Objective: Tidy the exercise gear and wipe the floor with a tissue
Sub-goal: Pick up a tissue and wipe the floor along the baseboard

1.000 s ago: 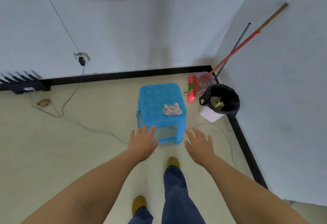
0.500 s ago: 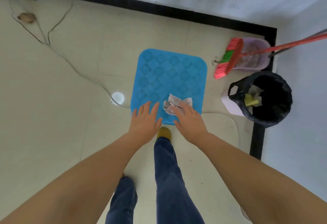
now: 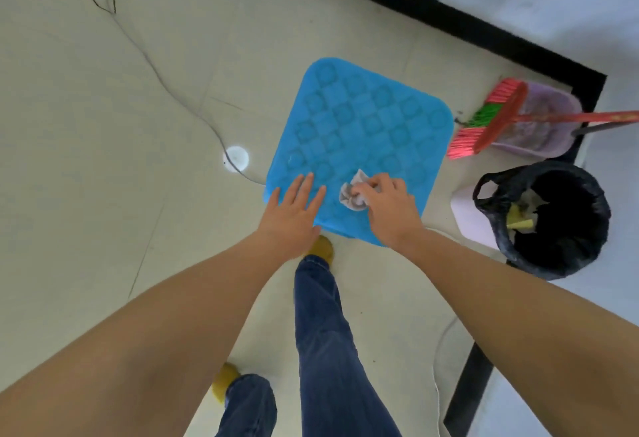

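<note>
Near the centre of the frame, the right hand [image 3: 389, 208] had its fingers bunched around the crumpled tissue [image 3: 352, 194], which lay on the near edge of the blue stool [image 3: 359, 125]. The left hand [image 3: 294, 212] hovered beside it at the stool's lower-left corner, fingers spread and holding nothing. The thin tissue could tear or shed pieces if pinched unevenly, and leaning on the light stool might tip it toward the bin [image 3: 553, 222] at right.

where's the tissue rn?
Head view: the tissue is crumpled on the blue stool, near its front edge, in the grip of the right hand; the left hand is spread beside it.
</note>
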### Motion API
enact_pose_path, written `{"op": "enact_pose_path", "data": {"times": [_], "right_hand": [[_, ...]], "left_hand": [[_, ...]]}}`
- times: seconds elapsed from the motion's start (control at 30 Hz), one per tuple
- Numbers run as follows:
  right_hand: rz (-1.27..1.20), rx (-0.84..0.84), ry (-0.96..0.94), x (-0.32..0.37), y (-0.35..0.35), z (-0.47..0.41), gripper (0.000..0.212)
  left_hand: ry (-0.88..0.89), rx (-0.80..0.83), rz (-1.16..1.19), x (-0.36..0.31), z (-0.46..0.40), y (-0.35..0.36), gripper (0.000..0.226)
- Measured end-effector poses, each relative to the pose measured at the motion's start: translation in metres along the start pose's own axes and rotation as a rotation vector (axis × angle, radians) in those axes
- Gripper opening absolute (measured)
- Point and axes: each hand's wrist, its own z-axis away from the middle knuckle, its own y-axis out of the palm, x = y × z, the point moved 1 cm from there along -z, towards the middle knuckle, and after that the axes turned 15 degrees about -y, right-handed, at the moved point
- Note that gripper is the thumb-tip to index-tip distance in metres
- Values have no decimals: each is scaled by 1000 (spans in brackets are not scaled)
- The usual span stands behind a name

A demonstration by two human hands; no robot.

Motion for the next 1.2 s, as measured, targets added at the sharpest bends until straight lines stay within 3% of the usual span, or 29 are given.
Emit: {"op": "enact_pose_path", "data": {"times": [0.1,0.23,0.4,0.53,0.8,1.0,1.2], "right_hand": [[-107,66,99,16,-23,-7,41],[-76,-15,50,68,-57,-6,36],[-39,-84,-202,180,-81,-1,34],[12,-69,-417,309,-66,21,31],[125,176,-989,610,33,133,35],[155,337,-1400,783,106,244,29],[223,466,-1683,884,165,306,28]], "left_hand": [[-39,108,126,11,8,-32,58],[-171,-64,372,51,57,-63,40],[-379,-223,595,135,162,-48,36],[-594,-282,769,207,278,23,36],[-1203,-424,1087,320,563,207,36],[-1607,-533,1211,323,719,310,37],[-1883,-475,1344,316,794,386,40]]}}
